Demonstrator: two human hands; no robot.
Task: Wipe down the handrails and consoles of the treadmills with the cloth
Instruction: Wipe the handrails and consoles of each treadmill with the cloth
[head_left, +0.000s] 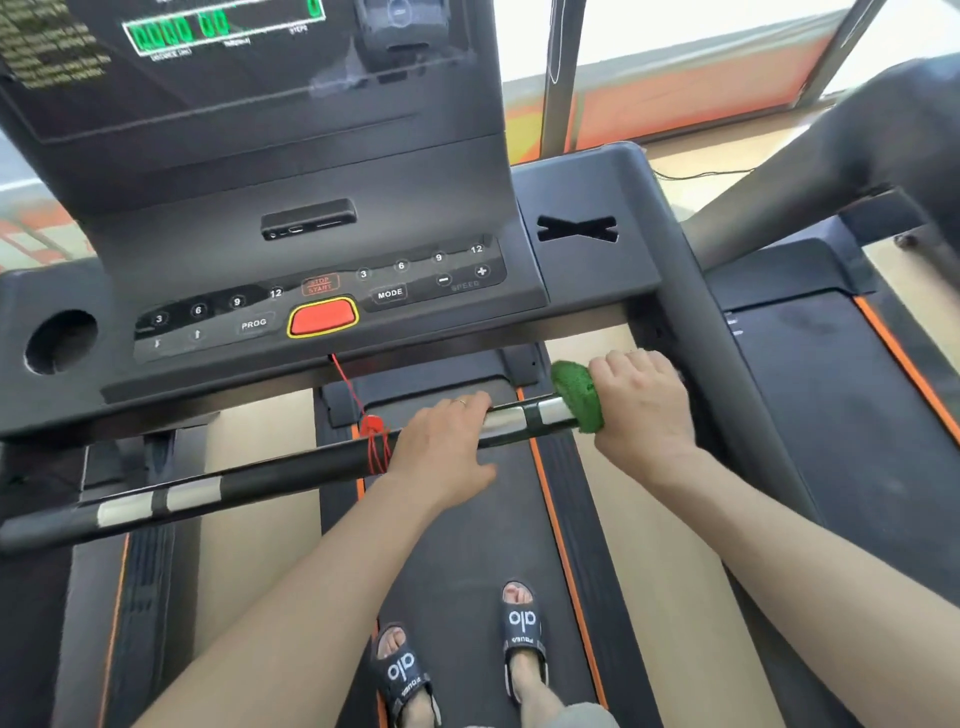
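Note:
A black front handrail (291, 465) with silver sensor bands runs across the treadmill, below the dark console (322, 244). My right hand (641, 402) grips a green cloth (576, 396) wrapped around the rail's right end, where it meets the right side rail (727, 332). My left hand (441, 447) rests on top of the rail near its middle, fingers lying over the bar. The console carries a button panel, a red stop button (323, 317) and a lit green display at the top.
A red safety cord with its clip (374, 431) hangs from the console and loops round the rail just left of my left hand. A round cup holder (61, 340) sits at the console's left. My feet in black slides stand on the belt (467, 545). Another treadmill (841, 364) stands to the right.

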